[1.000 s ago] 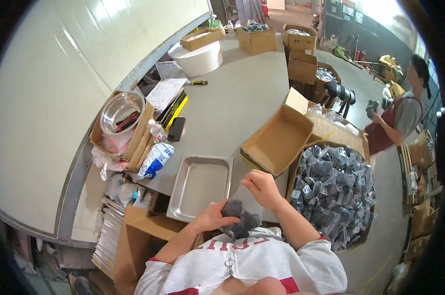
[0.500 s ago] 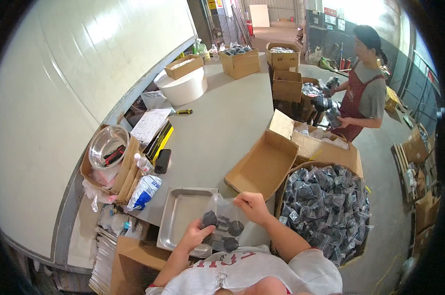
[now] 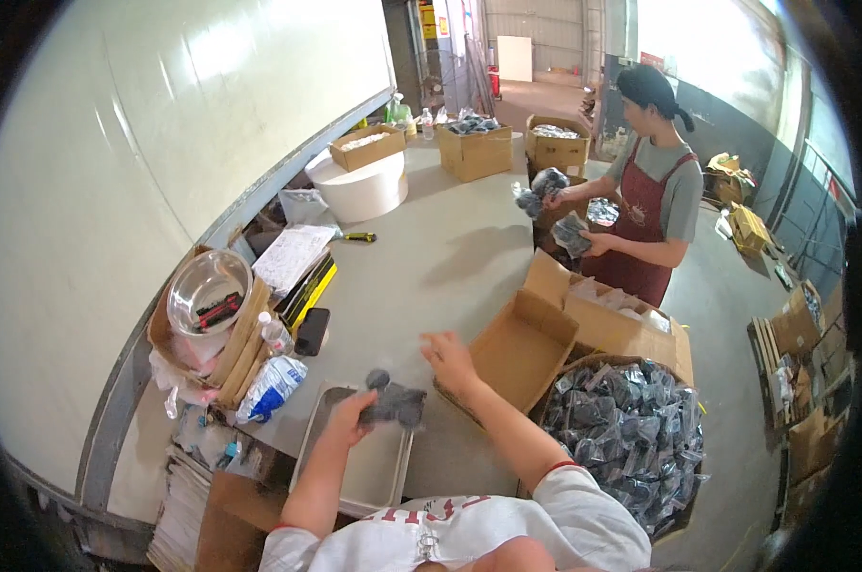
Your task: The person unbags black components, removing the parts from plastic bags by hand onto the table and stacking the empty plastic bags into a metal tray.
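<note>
My left hand (image 3: 351, 419) is closed on a clear bag of black parts (image 3: 398, 404), held over the right side of a shallow metal tray (image 3: 309, 453). The bag is smeared by motion, so the exact kind of the parts does not show; some have round ends. My right hand (image 3: 448, 362) is away from the bag, above the grey table beside an open cardboard box (image 3: 521, 348). Its fingers look stretched apart, somewhat blurred, and I see nothing in them. At my right, a large carton (image 3: 695, 491) is full of bagged black parts (image 3: 621, 429).
Across the table a co-worker (image 3: 655, 191) in a red apron holds bagged black parts in both hands. On the left are a phone (image 3: 312, 332), a bottle (image 3: 276, 334), a steel bowl (image 3: 178, 296) and papers (image 3: 293, 257). A yellow-black cutter (image 3: 358, 236) lies near a white round tub (image 3: 364, 191).
My right hand has let go of the bag's top and moved up and left. My left hand has shifted left and up with the bag. The co-worker has turned toward the table, hands nearer it.
</note>
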### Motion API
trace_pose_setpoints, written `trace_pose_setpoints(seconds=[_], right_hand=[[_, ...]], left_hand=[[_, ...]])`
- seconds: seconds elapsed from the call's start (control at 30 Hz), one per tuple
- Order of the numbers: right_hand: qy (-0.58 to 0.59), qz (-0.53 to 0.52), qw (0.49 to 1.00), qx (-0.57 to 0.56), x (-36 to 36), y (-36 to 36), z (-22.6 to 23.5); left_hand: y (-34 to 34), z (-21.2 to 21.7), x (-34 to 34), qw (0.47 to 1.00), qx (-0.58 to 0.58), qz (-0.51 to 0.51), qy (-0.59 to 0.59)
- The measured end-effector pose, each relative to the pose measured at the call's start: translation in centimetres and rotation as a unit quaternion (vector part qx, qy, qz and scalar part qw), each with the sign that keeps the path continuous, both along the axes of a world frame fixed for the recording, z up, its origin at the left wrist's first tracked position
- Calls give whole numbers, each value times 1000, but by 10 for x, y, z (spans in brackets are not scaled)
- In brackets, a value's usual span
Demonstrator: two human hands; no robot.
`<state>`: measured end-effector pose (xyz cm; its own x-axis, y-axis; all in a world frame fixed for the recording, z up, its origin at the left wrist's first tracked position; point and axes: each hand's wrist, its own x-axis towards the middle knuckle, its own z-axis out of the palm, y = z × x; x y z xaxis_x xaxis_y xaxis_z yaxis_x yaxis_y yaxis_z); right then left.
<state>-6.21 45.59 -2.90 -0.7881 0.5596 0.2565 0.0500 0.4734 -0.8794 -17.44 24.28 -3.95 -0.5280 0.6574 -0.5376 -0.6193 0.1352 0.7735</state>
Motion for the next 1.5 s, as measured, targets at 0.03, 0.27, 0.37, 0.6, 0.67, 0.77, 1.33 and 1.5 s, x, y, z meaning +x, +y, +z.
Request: trace_pose_setpoints(seconds=[0.03,0.27,0.37,0.6,0.67,0.77,1.33,1.5], right_hand=[[19,-72,990,123,-5,3,-2],[-18,67,994,86,-14,-5,-39],[-8,20,990,139,-25,2,-25],[-185,-20,969,165,-60,42,-37],[-68,-80,992,73,-66,48,-41],[-98,-107,989,4,-73,56,-30],[-12,20,981,-191,39,-82,-66],[86,49,983,-153,51,-75,-81]], left_hand=[[8,-15,-19,999,-1,11,-34],[75,-26,-62,986,38,46,-156],[82,-22,-71,976,135,21,-168],[58,45,-28,991,96,64,74],[40,88,5,945,164,59,278],[-16,153,66,774,403,23,488],[-236,93,100,837,43,87,539],[-357,-57,42,734,-384,422,367]])
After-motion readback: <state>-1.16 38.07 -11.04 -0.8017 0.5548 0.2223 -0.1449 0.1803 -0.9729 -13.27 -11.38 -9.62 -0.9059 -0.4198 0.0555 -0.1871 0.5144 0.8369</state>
